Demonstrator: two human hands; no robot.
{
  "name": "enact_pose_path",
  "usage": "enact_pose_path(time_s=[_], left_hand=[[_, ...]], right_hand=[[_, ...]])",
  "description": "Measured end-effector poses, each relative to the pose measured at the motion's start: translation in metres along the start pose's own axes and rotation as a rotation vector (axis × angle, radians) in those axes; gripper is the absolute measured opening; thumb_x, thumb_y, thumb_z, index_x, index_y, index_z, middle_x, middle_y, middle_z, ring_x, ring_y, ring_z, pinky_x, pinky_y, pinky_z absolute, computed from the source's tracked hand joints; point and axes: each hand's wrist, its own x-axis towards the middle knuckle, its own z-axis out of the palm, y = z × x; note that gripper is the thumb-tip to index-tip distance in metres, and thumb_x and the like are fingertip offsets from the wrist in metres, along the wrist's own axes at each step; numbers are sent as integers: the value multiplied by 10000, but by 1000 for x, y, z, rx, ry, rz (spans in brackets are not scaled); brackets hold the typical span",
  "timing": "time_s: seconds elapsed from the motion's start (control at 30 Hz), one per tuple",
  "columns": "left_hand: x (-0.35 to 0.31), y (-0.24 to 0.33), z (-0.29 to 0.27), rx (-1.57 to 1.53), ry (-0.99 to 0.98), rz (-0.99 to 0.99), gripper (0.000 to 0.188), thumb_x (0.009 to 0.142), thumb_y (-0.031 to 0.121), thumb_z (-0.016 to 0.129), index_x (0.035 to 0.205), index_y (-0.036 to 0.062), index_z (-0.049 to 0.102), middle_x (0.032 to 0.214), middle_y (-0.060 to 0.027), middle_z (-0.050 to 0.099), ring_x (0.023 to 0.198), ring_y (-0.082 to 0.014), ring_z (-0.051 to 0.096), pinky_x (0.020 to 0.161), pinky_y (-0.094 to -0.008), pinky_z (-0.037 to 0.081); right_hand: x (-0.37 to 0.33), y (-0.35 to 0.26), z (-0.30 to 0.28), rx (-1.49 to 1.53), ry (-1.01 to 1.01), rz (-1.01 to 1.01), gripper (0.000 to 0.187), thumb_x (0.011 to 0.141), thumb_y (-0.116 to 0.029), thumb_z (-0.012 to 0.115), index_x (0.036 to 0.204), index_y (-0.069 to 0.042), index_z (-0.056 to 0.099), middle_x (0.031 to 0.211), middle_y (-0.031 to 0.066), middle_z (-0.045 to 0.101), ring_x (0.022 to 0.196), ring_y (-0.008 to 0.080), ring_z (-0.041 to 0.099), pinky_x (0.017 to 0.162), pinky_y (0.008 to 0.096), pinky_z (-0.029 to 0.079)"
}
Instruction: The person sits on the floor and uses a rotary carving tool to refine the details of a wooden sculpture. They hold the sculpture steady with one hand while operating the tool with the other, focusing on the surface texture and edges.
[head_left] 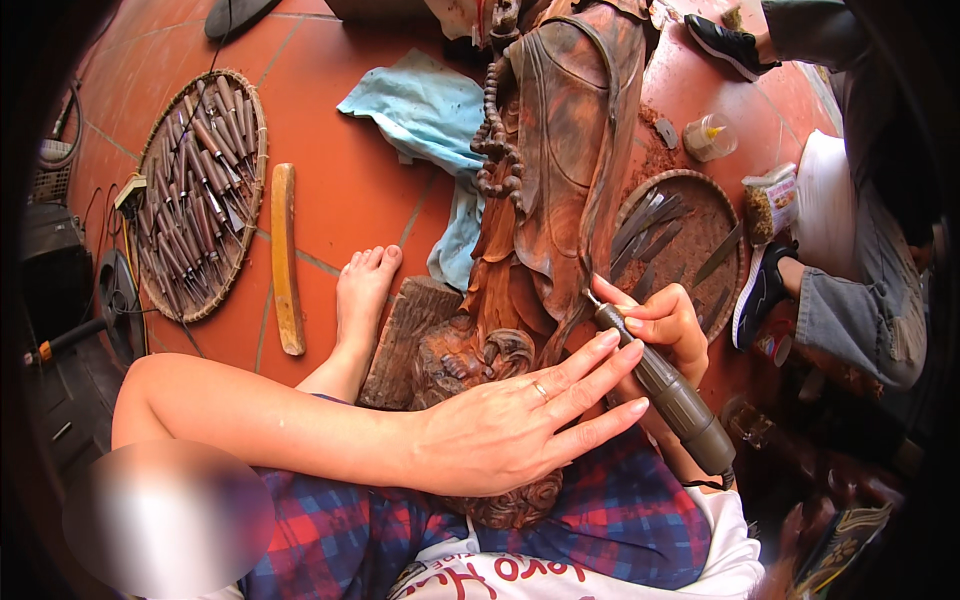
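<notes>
Pinching a dark grey-green, cylindrical rotary hand tool [675, 400] like a pen, the right hand [678, 325] sits just right of a reddish-brown carved wooden statue [575, 150]. From that grip the draped body lies up and leftward, its long axis running away from the lap; the slim metal tip [592, 297] meets or nearly meets its right edge. The left hand [505, 425], fingers extended, lies below-left of the grip; the right is nearer the tip.

Orange-red terracotta tiles [310, 130] with grey grout lines [317, 263] pave the floor, brightly lit and washed pale toward the far right, while the near right lies in deep shadow.
</notes>
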Motion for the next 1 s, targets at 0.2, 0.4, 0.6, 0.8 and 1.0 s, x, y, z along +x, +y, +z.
enact_pose_path(time_s=[0.2,0.4,0.6,0.8,1.0], left_hand=[[-9,3,1,-7,-49,4,626,842,109,593,1438,21,421,1501,-313,302,1396,-439,349,1046,-425,444],[-11,8,-2,-32,-25,11,631,828,90,578,1435,15,422,1492,-326,309,1389,-435,362,1050,-419,444],[-5,2,0,-34,5,24,628,831,84,568,1436,8,418,1492,-328,307,1393,-441,351,1050,-421,445],[-14,8,-1,-58,-35,9,611,851,91,543,1440,3,407,1491,-336,298,1393,-450,344,1054,-440,439],[-16,13,-3,-109,-61,-5,674,818,101,533,1455,-29,356,1502,-328,282,1431,-428,284,1138,-439,336]], right_hand=[[-6,-1,-4,-101,-102,-32,295,770,-101,809,882,32,570,867,152,512,809,237,636,961,601,504],[-6,-7,-3,-101,-131,1,299,753,-78,813,870,43,566,848,149,518,769,215,617,971,605,494],[-7,-3,-1,-75,-24,18,271,761,-49,795,895,29,573,858,153,530,798,205,623,966,597,504],[-6,-9,-2,-122,-143,18,268,758,-72,800,867,37,582,838,149,519,763,224,638,984,607,481],[-2,-15,-2,-131,-172,42,218,752,-46,774,836,39,592,771,137,536,729,231,657,1000,600,464]])
